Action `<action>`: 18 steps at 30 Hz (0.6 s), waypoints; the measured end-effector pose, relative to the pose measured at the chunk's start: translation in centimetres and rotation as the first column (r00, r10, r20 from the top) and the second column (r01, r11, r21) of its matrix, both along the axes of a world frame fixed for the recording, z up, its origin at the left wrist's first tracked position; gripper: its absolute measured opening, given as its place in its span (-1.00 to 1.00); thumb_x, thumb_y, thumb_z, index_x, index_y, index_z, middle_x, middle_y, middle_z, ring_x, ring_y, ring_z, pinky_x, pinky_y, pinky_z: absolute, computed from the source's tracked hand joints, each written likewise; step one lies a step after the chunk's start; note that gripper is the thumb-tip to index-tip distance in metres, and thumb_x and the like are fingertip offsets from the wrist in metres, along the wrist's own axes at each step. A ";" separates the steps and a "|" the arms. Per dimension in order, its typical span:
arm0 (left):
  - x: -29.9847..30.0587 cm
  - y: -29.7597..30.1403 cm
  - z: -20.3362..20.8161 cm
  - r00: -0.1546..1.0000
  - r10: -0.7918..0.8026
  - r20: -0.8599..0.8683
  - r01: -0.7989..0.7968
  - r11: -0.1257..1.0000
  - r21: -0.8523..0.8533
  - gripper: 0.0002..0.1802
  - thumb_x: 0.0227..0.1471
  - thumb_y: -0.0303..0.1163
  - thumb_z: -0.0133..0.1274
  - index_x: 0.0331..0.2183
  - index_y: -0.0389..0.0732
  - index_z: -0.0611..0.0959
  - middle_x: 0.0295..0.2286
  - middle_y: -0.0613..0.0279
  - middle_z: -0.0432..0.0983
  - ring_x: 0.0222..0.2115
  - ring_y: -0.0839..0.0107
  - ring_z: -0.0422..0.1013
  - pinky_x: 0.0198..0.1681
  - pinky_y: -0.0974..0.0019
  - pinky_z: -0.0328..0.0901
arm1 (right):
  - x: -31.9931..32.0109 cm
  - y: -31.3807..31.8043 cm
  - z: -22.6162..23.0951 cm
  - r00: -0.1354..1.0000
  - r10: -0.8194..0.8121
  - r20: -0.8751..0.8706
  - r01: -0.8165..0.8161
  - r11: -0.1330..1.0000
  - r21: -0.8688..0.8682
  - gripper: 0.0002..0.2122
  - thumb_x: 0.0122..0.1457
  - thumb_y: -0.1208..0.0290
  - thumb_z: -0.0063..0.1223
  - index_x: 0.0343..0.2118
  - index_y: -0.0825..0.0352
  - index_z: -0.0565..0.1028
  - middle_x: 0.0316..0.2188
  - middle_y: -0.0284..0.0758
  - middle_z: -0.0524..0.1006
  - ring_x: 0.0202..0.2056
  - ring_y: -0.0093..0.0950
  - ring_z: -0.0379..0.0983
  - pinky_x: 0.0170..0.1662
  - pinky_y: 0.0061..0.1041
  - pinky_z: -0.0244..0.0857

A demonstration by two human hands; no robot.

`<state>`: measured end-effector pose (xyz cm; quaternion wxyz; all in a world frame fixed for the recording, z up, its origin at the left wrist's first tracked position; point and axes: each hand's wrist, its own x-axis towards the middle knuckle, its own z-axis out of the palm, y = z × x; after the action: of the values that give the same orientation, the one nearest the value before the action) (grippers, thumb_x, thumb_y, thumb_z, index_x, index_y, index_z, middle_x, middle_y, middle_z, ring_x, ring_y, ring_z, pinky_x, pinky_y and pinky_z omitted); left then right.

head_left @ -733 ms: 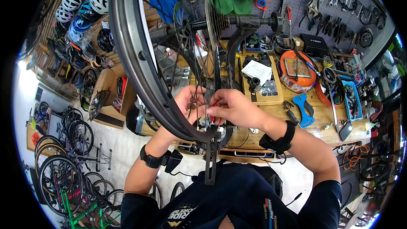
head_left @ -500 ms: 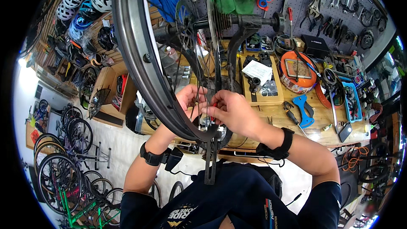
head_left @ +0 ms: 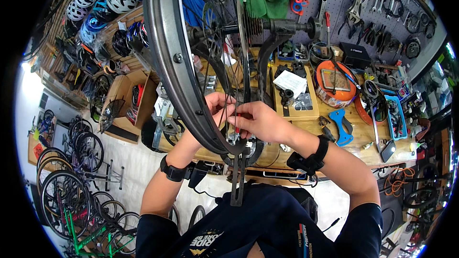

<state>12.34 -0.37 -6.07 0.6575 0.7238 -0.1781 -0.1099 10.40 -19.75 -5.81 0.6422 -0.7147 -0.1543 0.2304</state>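
Both hands work with a pinching grip at the spokes (head_left: pixel 224 91) of the bicycle wheel (head_left: pixel 167 52), just above the lowest part of its rim. The wheel stands upright in a black truing stand (head_left: pixel 267 52) on the wooden bench (head_left: pixel 358 134), its rim arcing from the top of the view down to the hands. The right hand (head_left: pixel 258 122) has its fingers closed on a small red tool (head_left: pixel 236 123) set against a spoke; the left hand (head_left: pixel 217 107), behind the spokes, has its fingers curled together on one of them. Since the earlier frames the hands have drawn a little nearer each other and sit slightly higher above the rim, the red tool now showing between them. I judge this a spoke adjustment under way. The wheel itself hardly differs.
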 end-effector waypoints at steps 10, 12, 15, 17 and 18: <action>0.3 -0.4 0.1 0.990 0.035 0.139 -0.043 0.998 0.053 -0.83 0.16 -0.43 0.11 -0.24 -0.32 0.57 -0.41 0.40 0.47 -0.39 0.66 0.34 -0.27 0.53 0.26 | -2.9 1.1 0.7 0.898 -0.206 0.389 0.300 0.933 -0.198 -0.71 0.18 0.30 0.18 -0.28 0.51 0.51 -0.60 -0.14 0.52 -0.53 -0.26 0.49 -0.41 -0.32 0.33; 0.4 -0.6 0.2 0.991 0.060 0.118 -0.068 0.996 0.062 -0.83 0.17 -0.40 0.11 -0.27 -0.32 0.57 -0.44 0.42 0.47 -0.40 0.67 0.33 -0.29 0.54 0.25 | -2.5 1.4 0.2 0.915 -0.226 0.333 0.305 0.929 -0.208 -0.70 0.16 0.31 0.19 -0.26 0.51 0.51 -0.60 -0.04 0.50 -0.51 -0.12 0.49 -0.39 -0.25 0.32; 0.6 -0.7 0.6 0.993 0.087 0.075 -0.093 0.993 0.076 -0.81 0.19 -0.36 0.10 -0.33 -0.32 0.57 -0.48 0.44 0.45 -0.43 0.68 0.31 -0.32 0.53 0.24 | -0.9 1.5 -1.6 0.966 -0.206 0.154 0.224 0.969 -0.107 -0.72 0.19 0.32 0.17 -0.26 0.50 0.52 -0.59 -0.21 0.53 -0.56 -0.35 0.46 -0.45 -0.38 0.31; 0.2 -0.9 1.3 0.991 0.096 0.089 -0.103 0.991 0.086 -0.80 0.19 -0.35 0.09 -0.33 -0.32 0.57 -0.49 0.43 0.45 -0.43 0.67 0.31 -0.33 0.53 0.24 | -0.6 1.4 -1.8 0.992 -0.127 -0.010 0.127 0.990 0.054 -0.74 0.21 0.33 0.14 -0.23 0.49 0.52 -0.55 -0.34 0.54 -0.56 -0.54 0.42 -0.46 -0.50 0.29; 0.1 -0.8 1.5 0.990 0.104 0.096 -0.113 0.989 0.092 -0.80 0.19 -0.35 0.09 -0.33 -0.32 0.57 -0.49 0.43 0.45 -0.44 0.67 0.31 -0.34 0.53 0.24 | -0.7 1.4 -1.6 0.995 -0.099 -0.029 0.101 0.989 0.111 -0.75 0.23 0.34 0.12 -0.21 0.47 0.52 -0.52 -0.38 0.53 -0.53 -0.60 0.39 -0.45 -0.55 0.27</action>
<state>12.41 -1.21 -4.57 0.6176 0.7679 -0.1626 -0.0497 9.72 -18.38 -7.42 0.6940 -0.6813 -0.1234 0.1972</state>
